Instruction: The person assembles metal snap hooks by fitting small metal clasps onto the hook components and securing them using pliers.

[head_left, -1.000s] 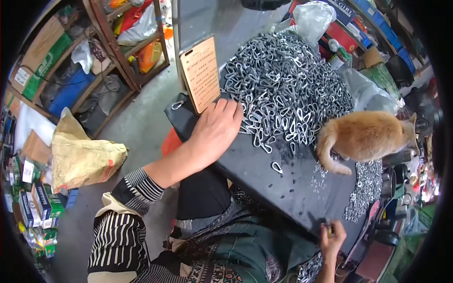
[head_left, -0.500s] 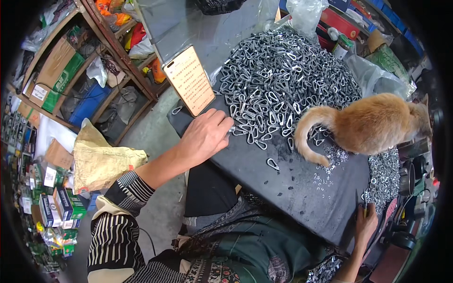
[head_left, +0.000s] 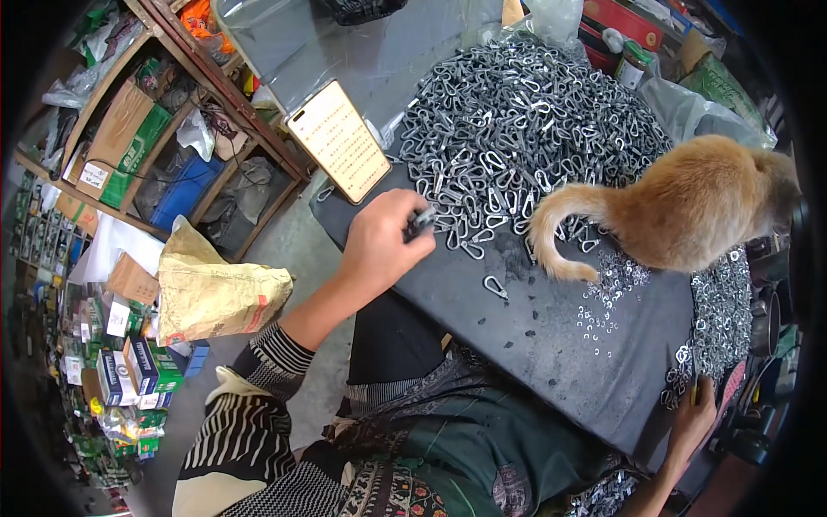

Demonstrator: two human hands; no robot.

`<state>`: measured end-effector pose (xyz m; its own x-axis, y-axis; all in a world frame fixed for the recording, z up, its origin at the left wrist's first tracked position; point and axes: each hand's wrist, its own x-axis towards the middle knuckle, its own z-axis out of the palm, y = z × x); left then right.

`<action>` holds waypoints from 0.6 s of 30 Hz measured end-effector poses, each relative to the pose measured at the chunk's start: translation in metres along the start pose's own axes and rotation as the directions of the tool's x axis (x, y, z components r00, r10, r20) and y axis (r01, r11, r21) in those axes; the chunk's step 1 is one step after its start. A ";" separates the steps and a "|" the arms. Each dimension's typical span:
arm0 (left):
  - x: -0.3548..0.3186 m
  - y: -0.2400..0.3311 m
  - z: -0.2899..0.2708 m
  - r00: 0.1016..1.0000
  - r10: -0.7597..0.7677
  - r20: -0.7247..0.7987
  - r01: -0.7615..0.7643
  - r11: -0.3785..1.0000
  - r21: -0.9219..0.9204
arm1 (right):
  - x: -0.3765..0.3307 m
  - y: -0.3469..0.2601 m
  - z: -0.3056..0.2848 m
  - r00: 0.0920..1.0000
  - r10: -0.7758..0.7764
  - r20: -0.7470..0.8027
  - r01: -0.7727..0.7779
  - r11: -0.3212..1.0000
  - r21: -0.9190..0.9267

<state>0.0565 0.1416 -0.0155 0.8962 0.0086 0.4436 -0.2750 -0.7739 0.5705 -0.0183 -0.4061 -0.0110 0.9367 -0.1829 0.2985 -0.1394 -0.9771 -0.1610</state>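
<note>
- Shelves (head_left: 164, 129) crammed with boxes are lining the workshop on my left, and a dark table (head_left: 560, 336) is stretching out in front of me.
- My left hand (head_left: 383, 246) is pinching a small metal clip (head_left: 420, 221) between its fingertips, right at the near edge of the big pile of clips (head_left: 525, 121).
- My right hand (head_left: 693, 418) is resting at the table's near right edge; I cannot tell what its fingers are gripping.
- An orange cat (head_left: 680, 207) is sitting beside the pile, its tail curling over loose clips.
- A phone (head_left: 338, 140) is leaning upright just beyond my left hand.
</note>
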 end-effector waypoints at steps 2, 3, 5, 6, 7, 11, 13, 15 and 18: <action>0.003 -0.002 -0.006 0.955 -0.275 0.108 0.294 0.850 -0.436 | -0.009 -0.025 -0.007 1.000 0.002 -0.019 0.001 0.983 0.181; 0.006 -0.001 -0.006 0.838 -0.440 0.324 0.514 0.438 -0.738 | -0.016 -0.037 -0.010 0.999 0.009 0.031 -0.016 0.973 0.232; 0.006 0.016 -0.002 0.829 -0.373 0.417 0.498 0.152 -0.854 | -0.028 -0.076 -0.010 0.994 -0.097 0.044 0.080 0.952 0.296; 0.007 0.028 0.004 0.831 -0.274 0.485 0.458 -0.160 -0.875 | -0.034 -0.081 -0.006 0.986 -0.156 0.058 0.132 0.946 0.298; 0.005 0.041 0.007 0.782 -0.293 0.550 0.504 -0.220 -0.835 | -0.036 -0.089 -0.007 0.986 -0.156 0.062 0.131 0.945 0.299; -0.009 0.072 0.010 0.671 -0.175 0.721 0.693 -0.200 -0.693 | -0.044 -0.098 -0.010 0.981 -0.180 0.077 0.157 0.959 0.235; -0.026 0.085 0.010 0.633 -0.127 0.763 0.741 -0.184 -0.646 | -0.047 -0.096 -0.013 0.980 -0.192 0.060 0.181 0.971 0.154; -0.042 0.099 0.013 0.530 -0.054 0.846 0.833 -0.152 -0.531 | -0.049 -0.095 -0.017 0.978 -0.196 0.077 0.184 0.973 0.138; -0.072 0.123 0.024 0.439 0.087 0.895 0.897 -0.097 -0.431 | -0.064 -0.111 -0.030 0.955 -0.111 0.276 -0.064 0.829 0.556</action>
<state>-0.0338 0.0307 0.0064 0.6806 -0.6299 -0.3742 0.6809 0.3554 0.6403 -0.0718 -0.2891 0.0158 0.9984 -0.0356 0.0432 0.0030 -0.7371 -0.6757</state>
